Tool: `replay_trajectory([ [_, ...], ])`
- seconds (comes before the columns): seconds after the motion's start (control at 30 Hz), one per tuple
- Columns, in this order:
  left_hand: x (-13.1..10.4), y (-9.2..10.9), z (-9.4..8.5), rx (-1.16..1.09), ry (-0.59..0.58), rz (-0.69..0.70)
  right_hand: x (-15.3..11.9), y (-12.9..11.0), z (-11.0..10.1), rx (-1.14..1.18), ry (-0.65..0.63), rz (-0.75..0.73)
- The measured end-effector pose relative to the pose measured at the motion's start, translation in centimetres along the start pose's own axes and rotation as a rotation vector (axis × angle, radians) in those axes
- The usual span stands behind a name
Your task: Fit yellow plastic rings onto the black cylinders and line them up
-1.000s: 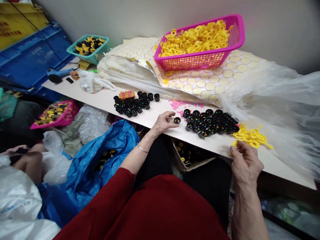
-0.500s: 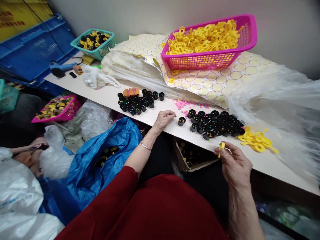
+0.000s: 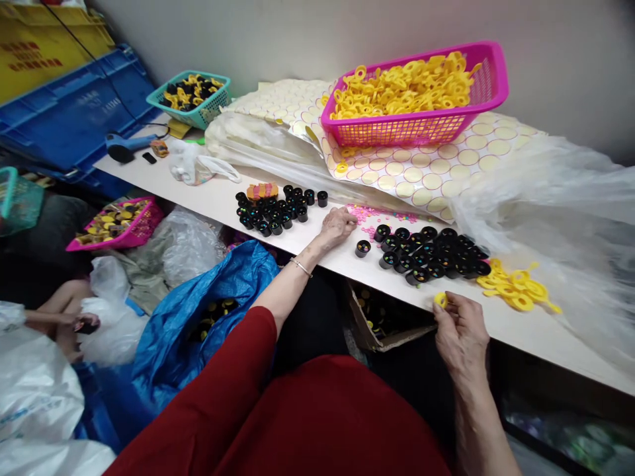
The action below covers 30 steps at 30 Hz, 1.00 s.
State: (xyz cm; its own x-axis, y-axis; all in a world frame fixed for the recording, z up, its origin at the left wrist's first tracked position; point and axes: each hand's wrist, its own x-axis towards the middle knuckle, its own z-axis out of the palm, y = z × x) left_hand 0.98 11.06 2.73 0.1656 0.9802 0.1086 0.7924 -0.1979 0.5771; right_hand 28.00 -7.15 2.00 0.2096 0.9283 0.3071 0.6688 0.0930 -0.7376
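Observation:
My left hand [image 3: 338, 227] rests on the table with its fingers curled together at the edge of some small pink pieces [image 3: 370, 215]. What its fingertips hold, if anything, is hidden. Just in front of it stands a single black cup [image 3: 362, 248] with small coloured bits inside. My right hand [image 3: 460, 327], at the table's front edge, pinches a yellow plastic ring [image 3: 440, 300] between thumb and fingers. Beyond that hand is a group of black cups [image 3: 421, 254], many with coloured bits in them. A loose pile of yellow ring pieces [image 3: 518, 287] lies to their right.
A pink basket [image 3: 411, 132] of yellow rings sits on sticker sheets [image 3: 397, 180]. More black cups [image 3: 272, 215] stand left of centre. Farther left are a teal basket [image 3: 198, 116] and a blue heat gun [image 3: 126, 145]. Below the table are a blue sack [image 3: 198, 291] and a carton [image 3: 364, 330]. Another person's hand [image 3: 74, 320] shows at far left.
My left hand has moved away from the single cup, up and across to the pink pieces. My right hand keeps the yellow ring, now turned to show its hole. The view has tilted slightly.

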Motion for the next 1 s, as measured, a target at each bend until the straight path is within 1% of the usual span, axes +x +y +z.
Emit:
replay_trajectory([
  [0.13,0.7,0.2,0.6,0.039,0.014,-0.004,0.3,-0.1,-0.1,0.013,-0.005,0.022],
  [0.23,0.5,0.2,0.5,-0.001,0.041,-0.009,0.4,-0.2,-0.2,0.000,0.003,0.030],
  [0.33,-0.6,0.6,-0.3,-0.172,0.014,0.012,0.4,0.1,-0.2,-0.025,0.015,0.031],
  [0.4,-1.8,1.2,-1.2,-0.312,-0.032,0.059,0.5,0.6,-0.2,-0.061,0.042,0.027],
  [0.47,-3.0,2.1,-2.0,-0.366,-0.063,0.125,0.6,1.1,-0.2,-0.100,0.070,0.025],
  [0.53,-3.8,2.9,-2.6,-0.325,-0.064,0.173,0.8,1.4,-0.2,-0.125,0.075,0.023],
  [0.63,-4.1,3.6,-2.6,-0.236,-0.063,0.178,1.2,1.5,-0.2,-0.134,0.047,0.016],
  [0.8,-3.6,3.5,-1.8,-0.200,-0.117,0.165,1.3,1.4,-0.1,-0.127,0.046,0.011],
  [1.0,-3.6,3.7,-1.7,-0.157,-0.099,0.138,1.3,1.1,-0.2,-0.128,0.040,0.008],
])
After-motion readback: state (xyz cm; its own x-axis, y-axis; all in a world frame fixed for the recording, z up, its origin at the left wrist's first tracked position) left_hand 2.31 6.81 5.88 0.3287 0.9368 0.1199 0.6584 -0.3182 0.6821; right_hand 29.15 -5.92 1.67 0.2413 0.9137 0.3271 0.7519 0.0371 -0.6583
